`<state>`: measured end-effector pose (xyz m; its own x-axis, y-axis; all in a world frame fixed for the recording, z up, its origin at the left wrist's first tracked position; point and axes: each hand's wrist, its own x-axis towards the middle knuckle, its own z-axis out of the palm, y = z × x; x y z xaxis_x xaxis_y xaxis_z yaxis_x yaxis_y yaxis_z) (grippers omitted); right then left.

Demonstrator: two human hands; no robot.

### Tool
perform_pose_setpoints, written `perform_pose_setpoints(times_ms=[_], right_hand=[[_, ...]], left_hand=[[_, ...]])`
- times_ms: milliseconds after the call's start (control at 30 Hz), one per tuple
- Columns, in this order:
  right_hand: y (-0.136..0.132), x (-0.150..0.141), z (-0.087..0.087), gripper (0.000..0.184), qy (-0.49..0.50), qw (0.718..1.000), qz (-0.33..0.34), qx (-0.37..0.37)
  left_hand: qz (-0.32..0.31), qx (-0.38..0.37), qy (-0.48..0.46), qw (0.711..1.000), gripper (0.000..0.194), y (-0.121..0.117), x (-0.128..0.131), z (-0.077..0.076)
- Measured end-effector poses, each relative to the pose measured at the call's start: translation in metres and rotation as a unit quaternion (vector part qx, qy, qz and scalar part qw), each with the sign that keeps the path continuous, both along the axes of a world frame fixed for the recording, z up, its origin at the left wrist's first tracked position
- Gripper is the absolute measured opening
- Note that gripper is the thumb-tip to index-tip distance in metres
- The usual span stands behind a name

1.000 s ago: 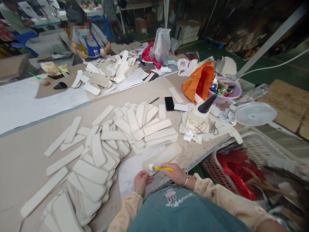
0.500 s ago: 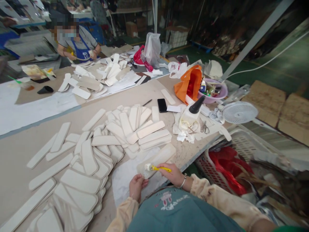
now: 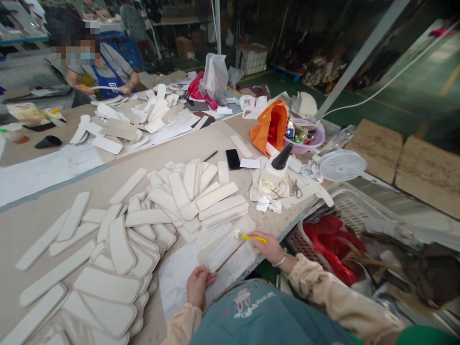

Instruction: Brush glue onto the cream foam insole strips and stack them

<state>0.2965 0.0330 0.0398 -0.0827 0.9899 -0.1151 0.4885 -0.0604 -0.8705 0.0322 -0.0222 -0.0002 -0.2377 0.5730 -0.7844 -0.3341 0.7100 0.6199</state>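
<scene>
My right hand [image 3: 270, 249] grips a yellow-handled brush [image 3: 251, 236], its white bristles resting on the far part of a long pale strip [image 3: 226, 242]. That strip lies on a white sheet [image 3: 179, 273] at the table's near edge. My left hand [image 3: 198, 286] is closed on the strip's near end, pinning it down. A large heap of similar rounded pale strips [image 3: 151, 215] covers the table to the left.
A glue bottle with a black nozzle [image 3: 275, 171], scissors [image 3: 295, 190], a black phone [image 3: 233, 158], an orange bag [image 3: 271, 125] and a small white fan [image 3: 341, 165] sit at the right. A basket [image 3: 338, 215] with red material stands beside the table. Another person [image 3: 97, 67] works at the far end.
My right hand has drawn the brush along the strip from its near end towards its far end. The camera has swung right, shifting everything leftward in view.
</scene>
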Motion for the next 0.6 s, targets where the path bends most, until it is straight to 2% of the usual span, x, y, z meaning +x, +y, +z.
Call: perform_pose_setpoints(times_ms=[133, 200, 300, 400, 500, 600], right_hand=[[0.004, 0.026, 0.004, 0.025, -0.089, 0.992, -0.022, 0.081], [0.002, 0.033, 0.005, 0.025, -0.131, 0.984, -0.010, 0.121], [-0.005, 0.029, 0.007, 0.026, -0.217, 0.960, 0.040, 0.171], [-0.015, 0.011, 0.009, 0.025, -0.278, 0.933, 0.104, 0.202], [-0.024, -0.009, 0.011, 0.023, -0.251, 0.925, 0.184, 0.219], [-0.024, -0.018, 0.011, 0.024, -0.191, 0.934, 0.192, 0.231]], left_hand=[[0.003, -0.004, 0.002, 1.000, 0.014, 0.000, 0.000, -0.003], [0.006, -0.003, -0.002, 1.000, 0.014, 0.000, 0.000, -0.005], [0.006, -0.004, -0.007, 1.000, 0.014, 0.000, 0.000, -0.006], [0.002, -0.002, -0.007, 1.000, 0.014, 0.000, 0.000, -0.006], [-0.008, -0.002, -0.002, 1.000, 0.014, 0.001, 0.000, -0.005], [-0.013, 0.000, 0.004, 1.000, 0.014, 0.001, 0.000, -0.002]])
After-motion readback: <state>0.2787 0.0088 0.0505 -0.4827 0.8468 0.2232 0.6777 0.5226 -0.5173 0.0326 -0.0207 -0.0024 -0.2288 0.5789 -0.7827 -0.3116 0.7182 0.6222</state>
